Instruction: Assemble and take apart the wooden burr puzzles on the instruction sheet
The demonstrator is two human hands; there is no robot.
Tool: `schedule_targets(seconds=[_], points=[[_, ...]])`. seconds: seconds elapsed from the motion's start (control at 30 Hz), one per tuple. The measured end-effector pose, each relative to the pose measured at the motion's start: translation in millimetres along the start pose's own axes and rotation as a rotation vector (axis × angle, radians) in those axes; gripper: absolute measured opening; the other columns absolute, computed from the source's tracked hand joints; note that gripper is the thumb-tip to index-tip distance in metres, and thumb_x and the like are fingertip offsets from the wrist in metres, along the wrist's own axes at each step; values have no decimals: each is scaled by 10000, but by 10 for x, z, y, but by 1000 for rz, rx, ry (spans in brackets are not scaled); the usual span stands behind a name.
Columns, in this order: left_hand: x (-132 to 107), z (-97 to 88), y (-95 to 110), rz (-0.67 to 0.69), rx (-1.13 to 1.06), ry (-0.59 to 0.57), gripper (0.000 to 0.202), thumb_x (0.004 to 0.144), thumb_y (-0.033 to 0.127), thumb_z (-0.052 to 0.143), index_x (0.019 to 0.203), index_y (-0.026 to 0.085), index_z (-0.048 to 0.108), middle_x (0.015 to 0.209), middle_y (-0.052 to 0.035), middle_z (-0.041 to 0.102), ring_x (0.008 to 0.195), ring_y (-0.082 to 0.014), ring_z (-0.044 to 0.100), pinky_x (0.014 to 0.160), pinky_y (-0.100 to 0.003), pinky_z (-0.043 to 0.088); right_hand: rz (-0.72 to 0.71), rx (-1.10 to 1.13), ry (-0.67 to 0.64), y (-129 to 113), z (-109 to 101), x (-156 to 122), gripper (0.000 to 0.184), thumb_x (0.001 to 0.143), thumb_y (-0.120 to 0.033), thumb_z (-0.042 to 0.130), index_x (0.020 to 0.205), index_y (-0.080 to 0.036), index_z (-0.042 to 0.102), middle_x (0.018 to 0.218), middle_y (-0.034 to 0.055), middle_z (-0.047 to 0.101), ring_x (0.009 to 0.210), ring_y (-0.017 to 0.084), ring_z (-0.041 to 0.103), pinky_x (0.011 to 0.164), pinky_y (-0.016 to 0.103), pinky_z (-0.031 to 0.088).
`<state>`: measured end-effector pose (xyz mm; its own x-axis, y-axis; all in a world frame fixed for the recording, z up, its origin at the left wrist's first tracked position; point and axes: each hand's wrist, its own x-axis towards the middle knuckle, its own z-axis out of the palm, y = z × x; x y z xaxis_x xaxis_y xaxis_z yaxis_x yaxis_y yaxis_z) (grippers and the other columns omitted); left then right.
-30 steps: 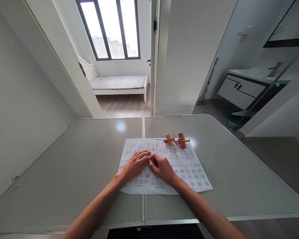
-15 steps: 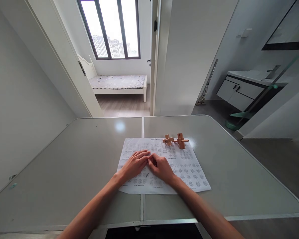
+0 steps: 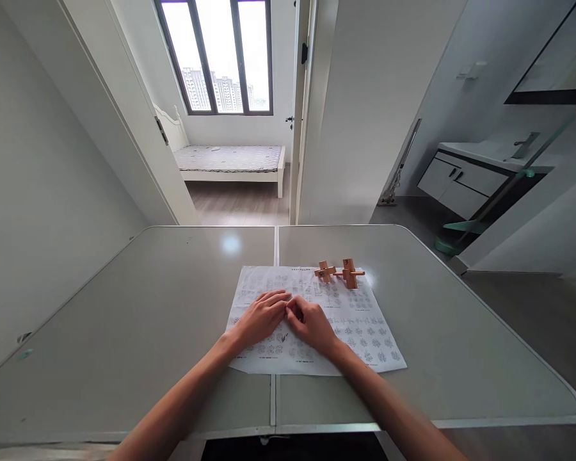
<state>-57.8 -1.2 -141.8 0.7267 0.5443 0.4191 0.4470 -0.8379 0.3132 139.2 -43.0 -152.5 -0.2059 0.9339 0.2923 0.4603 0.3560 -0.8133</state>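
A white sheet of paper (image 3: 365, 320) printed with rows of small diagrams lies on the table. My left hand (image 3: 264, 315) rests palm down on it, its fingers stretched toward the right. My right hand (image 3: 312, 325) also rests on the sheet, with fingers curled and thumb and forefinger together beside the left fingertips. Whatever it may hold is hidden. Beyond my hands, at the sheet's far right edge, sit two wooden pieces that look like interlocking puzzle parts: a smaller wooden cross (image 3: 325, 272) and a larger wooden cross (image 3: 350, 274) marked with a dark character. Neither hand touches them.
The grey-green table (image 3: 125, 333) has a pale rim and a seam down its middle. Past its far edge, a doorway shows a bed (image 3: 230, 160) beneath a window (image 3: 221, 57). A washbasin cabinet (image 3: 465, 179) and a mop (image 3: 403, 163) stand to the right.
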Motion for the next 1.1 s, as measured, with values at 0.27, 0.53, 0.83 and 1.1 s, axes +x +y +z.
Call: schedule_targets(seconds=[0.27, 0.53, 0.83, 1.1], points=[[-5, 18, -20, -4, 14, -17, 282, 1052, 210, 465, 1255, 247, 657, 1383, -57, 673, 1361, -229, 571, 1145, -450, 491, -9, 1, 1, 3, 11, 3, 142, 958, -305, 520, 908, -205, 607, 661, -31, 579, 566, 134, 503, 584, 241, 390], [-14, 4, -11, -8, 8, -24, 282, 1047, 207, 470, 1248, 250, 662, 1377, -57, 676, 1368, -232, 565, 1150, -451, 490, 0, -3, 4, 6, 21, 4, 166, 959, -318, 509, 896, -210, 617, 665, -21, 602, 565, 141, 523, 585, 246, 399], [-18, 17, -7, -25, 30, -26, 278, 1043, 197, 470, 1242, 241, 660, 1389, -59, 669, 1360, -241, 573, 1141, -466, 495, -6, 7, 2, 14, 18, -1, 154, 961, -307, 514, 900, -205, 614, 678, -20, 615, 578, 143, 543, 594, 251, 403], [-27, 43, -22, -19, 24, -6, 318, 1040, 196, 468, 1303, 257, 637, 1379, -56, 675, 1361, -238, 574, 1140, -466, 497, 15, 20, 12, -4, 25, 9, 177, 964, -329, 517, 882, -210, 618, 671, -18, 613, 573, 147, 536, 592, 257, 408]])
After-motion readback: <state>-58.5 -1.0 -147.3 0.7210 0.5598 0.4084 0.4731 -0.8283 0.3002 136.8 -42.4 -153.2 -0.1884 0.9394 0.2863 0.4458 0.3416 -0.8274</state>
